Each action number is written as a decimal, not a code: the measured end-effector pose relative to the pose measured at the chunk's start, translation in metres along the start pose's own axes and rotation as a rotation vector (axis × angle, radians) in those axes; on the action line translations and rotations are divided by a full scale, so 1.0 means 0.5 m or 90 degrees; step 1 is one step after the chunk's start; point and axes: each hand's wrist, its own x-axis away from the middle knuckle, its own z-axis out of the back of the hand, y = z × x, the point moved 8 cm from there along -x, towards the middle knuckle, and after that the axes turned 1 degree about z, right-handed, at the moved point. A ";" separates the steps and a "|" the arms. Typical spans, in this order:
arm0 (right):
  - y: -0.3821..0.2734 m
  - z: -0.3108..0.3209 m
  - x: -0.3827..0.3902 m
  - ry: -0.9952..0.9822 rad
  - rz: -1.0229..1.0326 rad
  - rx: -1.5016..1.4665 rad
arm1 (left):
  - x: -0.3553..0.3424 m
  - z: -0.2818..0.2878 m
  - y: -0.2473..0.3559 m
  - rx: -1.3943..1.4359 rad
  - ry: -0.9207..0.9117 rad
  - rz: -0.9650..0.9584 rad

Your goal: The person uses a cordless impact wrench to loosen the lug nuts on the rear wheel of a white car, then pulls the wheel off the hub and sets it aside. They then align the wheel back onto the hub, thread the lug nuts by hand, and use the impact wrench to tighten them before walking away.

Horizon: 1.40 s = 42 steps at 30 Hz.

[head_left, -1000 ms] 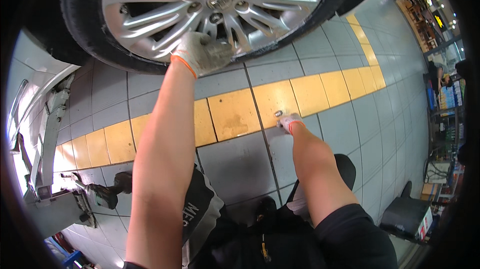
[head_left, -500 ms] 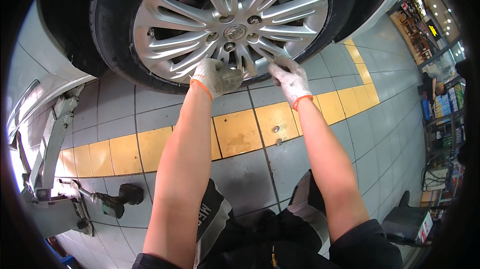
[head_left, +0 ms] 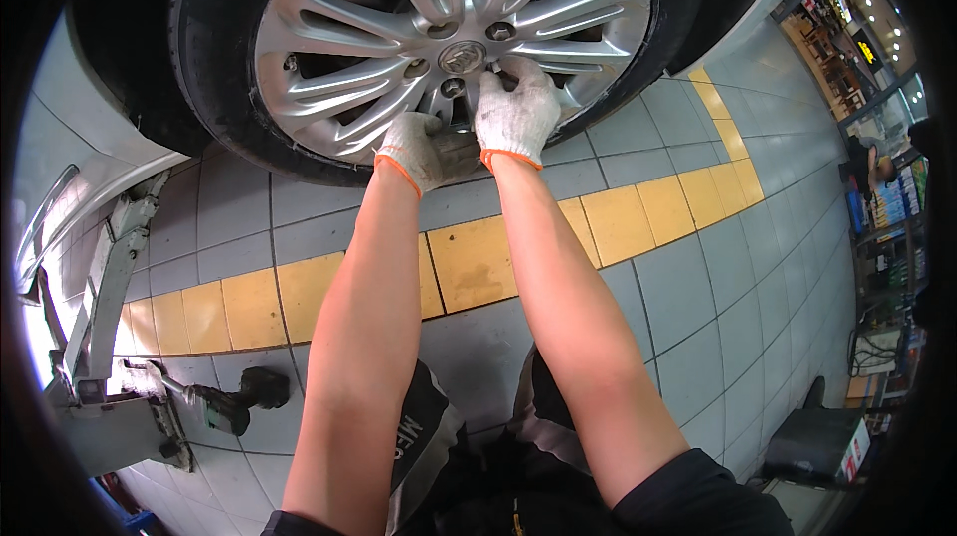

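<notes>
A silver alloy wheel with a black tyre (head_left: pixel 329 47) fills the upper middle, mounted in a car's arch, with lug holes round its centre cap (head_left: pixel 462 57). My gloved left hand (head_left: pixel 417 145) grips the lower part of the wheel, its fingers curled and partly hidden. My gloved right hand (head_left: pixel 518 107) is at the lug hole just below and right of the cap, fingertips closed on a small metal piece, apparently a lug nut, mostly hidden.
A cordless impact wrench (head_left: pixel 229 406) lies at lower left beside a metal lift arm (head_left: pixel 105 277). Grey tiles with a yellow band (head_left: pixel 469 267) cover the floor. At right are a black box (head_left: pixel 807 441), shelves (head_left: pixel 882 237) and a person (head_left: pixel 875 165) in the distance.
My right hand has risen from the floor to the wheel and moved inward to the lug hole. My left hand stays low on the wheel, which sits lower in view than at first.
</notes>
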 end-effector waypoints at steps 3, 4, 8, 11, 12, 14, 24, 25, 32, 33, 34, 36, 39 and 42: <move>-0.006 0.002 0.001 -0.009 0.030 0.008 | 0.019 -0.012 0.002 -0.025 0.025 -0.038; -0.005 0.005 0.001 -0.006 0.033 0.002 | 0.024 -0.013 0.003 -0.030 0.038 -0.047; 0.027 -0.003 0.004 -0.047 -0.090 0.037 | 0.021 -0.017 0.001 -0.001 0.022 -0.023; 0.027 0.008 0.005 -0.010 -0.098 0.103 | 0.005 -0.010 0.001 0.008 0.006 0.003; 0.012 0.008 0.004 -0.003 -0.040 0.086 | 0.000 -0.006 0.002 0.003 0.006 0.007; -0.005 0.006 0.005 -0.013 0.027 0.067 | -0.003 0.001 0.009 -0.012 0.015 -0.018; -0.007 0.017 0.006 0.062 0.077 0.107 | 0.018 -0.007 0.008 -0.022 0.052 -0.048; 0.000 0.023 0.005 0.079 0.056 0.130 | 0.016 -0.003 0.007 -0.023 0.052 -0.046; 0.010 0.032 0.014 0.047 0.125 0.057 | -0.015 0.007 0.003 0.041 -0.001 0.019; 0.016 0.028 0.013 0.031 0.114 0.065 | -0.016 -0.002 0.003 0.034 -0.039 0.015; 0.026 0.025 0.016 0.022 0.089 0.071 | -0.015 -0.004 0.000 0.047 -0.043 0.016; 0.029 0.029 0.021 0.044 0.094 -0.025 | -0.009 0.001 -0.004 -0.003 -0.015 -0.004; 0.022 0.024 0.025 0.050 0.126 0.047 | 0.008 0.013 -0.006 0.014 0.032 -0.044; 0.037 0.021 0.021 0.037 0.043 0.040 | 0.024 0.020 -0.015 0.039 0.046 -0.042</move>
